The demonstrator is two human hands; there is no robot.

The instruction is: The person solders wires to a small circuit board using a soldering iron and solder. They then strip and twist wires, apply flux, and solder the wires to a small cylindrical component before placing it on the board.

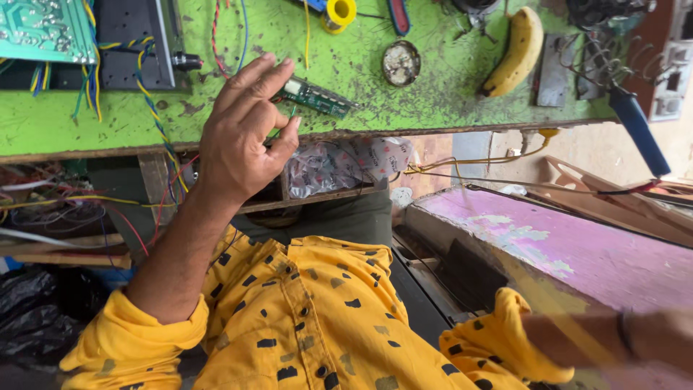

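Observation:
My left hand (242, 133) is raised over the front edge of the green workbench (433, 101), palm turned away and fingers loosely curled. Its thumb and fingertips come together beside the near end of a narrow green circuit board (321, 99) lying on the bench. A thin green strand shows between the fingertips, and I cannot tell whether it is gripped. My right arm reaches toward the lower right in a yellow sleeve (498, 339). My right hand (668, 339) is blurred at the frame's edge, past a wrist band.
On the bench lie a banana (516, 50), a round tin (401, 63), a yellow solder spool (339, 13), a blue-handled soldering iron (639, 126) by a coil stand, and a large circuit board (43, 29) with wires. A purple surface (577, 245) lies to the right.

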